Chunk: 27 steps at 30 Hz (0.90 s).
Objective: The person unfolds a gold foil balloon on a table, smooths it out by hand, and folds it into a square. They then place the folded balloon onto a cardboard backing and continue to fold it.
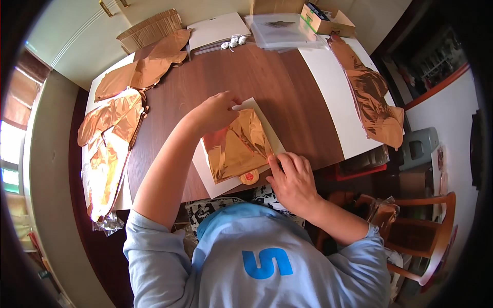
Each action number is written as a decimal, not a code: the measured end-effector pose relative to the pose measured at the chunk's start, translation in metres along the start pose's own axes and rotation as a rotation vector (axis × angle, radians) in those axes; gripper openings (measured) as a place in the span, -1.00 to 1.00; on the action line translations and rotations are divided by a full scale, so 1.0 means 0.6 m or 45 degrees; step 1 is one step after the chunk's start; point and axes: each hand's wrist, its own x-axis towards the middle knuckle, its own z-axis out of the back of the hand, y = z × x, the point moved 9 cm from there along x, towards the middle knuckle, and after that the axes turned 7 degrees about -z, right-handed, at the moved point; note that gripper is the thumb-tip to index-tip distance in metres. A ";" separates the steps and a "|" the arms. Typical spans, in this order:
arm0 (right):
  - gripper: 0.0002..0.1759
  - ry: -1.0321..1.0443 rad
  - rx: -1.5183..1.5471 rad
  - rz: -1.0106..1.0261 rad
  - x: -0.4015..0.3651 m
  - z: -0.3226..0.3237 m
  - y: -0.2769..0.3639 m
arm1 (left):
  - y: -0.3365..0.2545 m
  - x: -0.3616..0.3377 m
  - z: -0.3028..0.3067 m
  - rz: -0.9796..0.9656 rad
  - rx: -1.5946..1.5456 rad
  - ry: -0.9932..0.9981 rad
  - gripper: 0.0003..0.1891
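Note:
A folded, shiny copper-coloured foil balloon point(241, 146) lies on a white sheet of card point(206, 177) at the near edge of the table. A small round tag with a red mark point(249, 177) sticks out below its near edge. My left hand point(218, 110) is over the foil's far left corner, fingers curled together; what they hold, if anything, is hidden. At the right near corner, my right hand point(295, 182) has thumb and fingers closed on the foil's edge.
Flat copper foil balloons lie at the left point(115, 123), far left point(141, 72) and right point(367, 92) of the brown table point(298, 108). Behind are clear plastic sheets point(280, 31), small white pieces point(233, 42) and an open box point(328, 23). A wooden chair point(444, 226) stands at right.

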 end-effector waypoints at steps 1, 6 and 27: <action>-0.43 -0.003 -0.003 -0.002 0.000 0.000 0.000 | 0.002 0.001 -0.001 -0.002 -0.031 -0.004 -0.67; -0.44 0.011 0.033 -0.018 0.002 0.000 -0.002 | -0.002 -0.023 0.004 -0.015 -0.177 -0.150 -0.70; -0.46 0.034 0.060 -0.017 0.011 -0.003 -0.001 | 0.035 -0.084 0.006 0.191 0.217 -0.372 -0.59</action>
